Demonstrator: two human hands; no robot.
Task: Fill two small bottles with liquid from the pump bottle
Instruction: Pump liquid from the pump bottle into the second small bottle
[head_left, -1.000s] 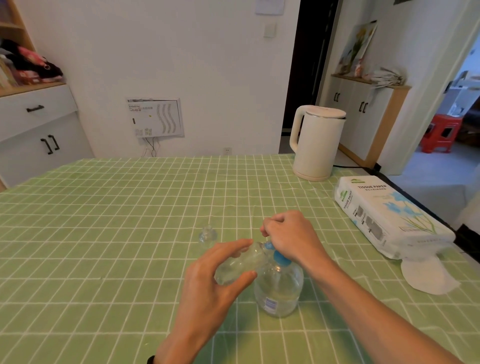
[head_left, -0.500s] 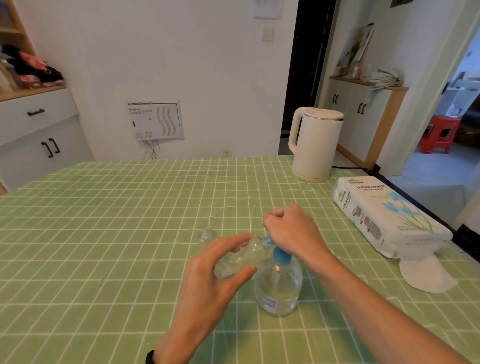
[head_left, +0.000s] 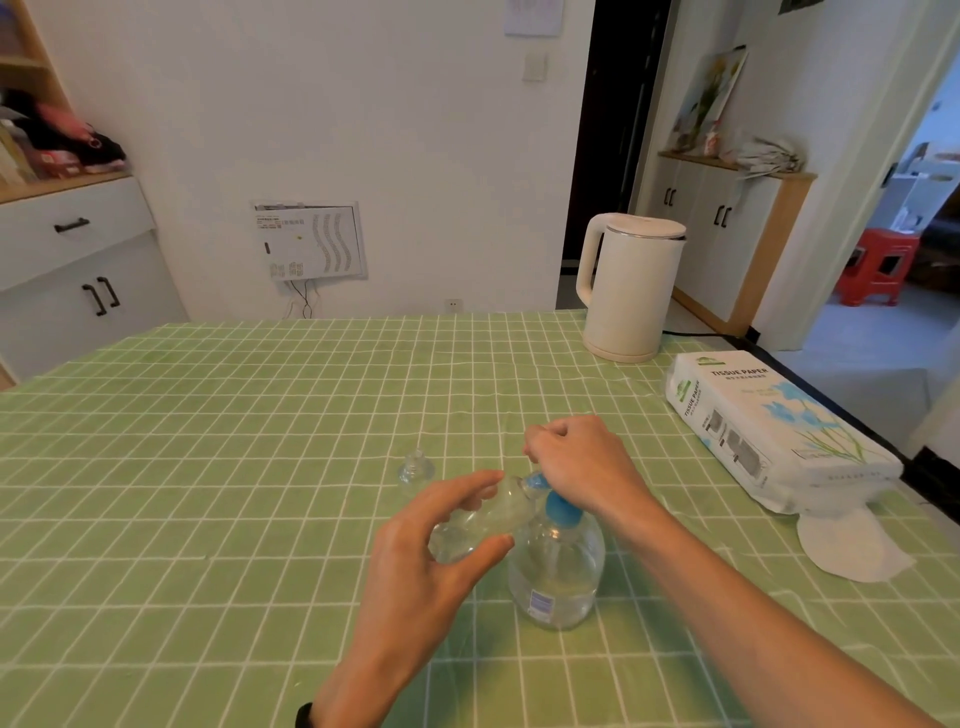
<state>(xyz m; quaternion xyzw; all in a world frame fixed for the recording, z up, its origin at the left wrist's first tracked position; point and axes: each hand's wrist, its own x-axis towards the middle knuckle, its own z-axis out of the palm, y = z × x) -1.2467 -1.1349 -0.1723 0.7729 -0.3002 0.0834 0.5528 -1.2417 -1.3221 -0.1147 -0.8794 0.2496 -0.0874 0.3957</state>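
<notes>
Hardly anything moved: left grip (head_left: 415, 564) clamps 1 small bottle (head_left: 480, 522) against the pump bottle (head_left: 558, 577); right grip (head_left: 582, 462) clenches its pump.

Clear, round pump bottle (head_left: 556, 577) stands upright on the counter (head_left: 208, 467). It has a blue pump head, clear liquid inside and a small white-blue label low on the front. The right hand (head_left: 576, 462) is curled over the pump head. The first small bottle (head_left: 483, 519) is clear and tilted, pinched in the left hand (head_left: 431, 566) fingers, with its mouth up against the blue spout. The second small bottle (head_left: 415, 466) is clear and upright on the counter, near the pump bottle on its far left, touching nothing.
</notes>
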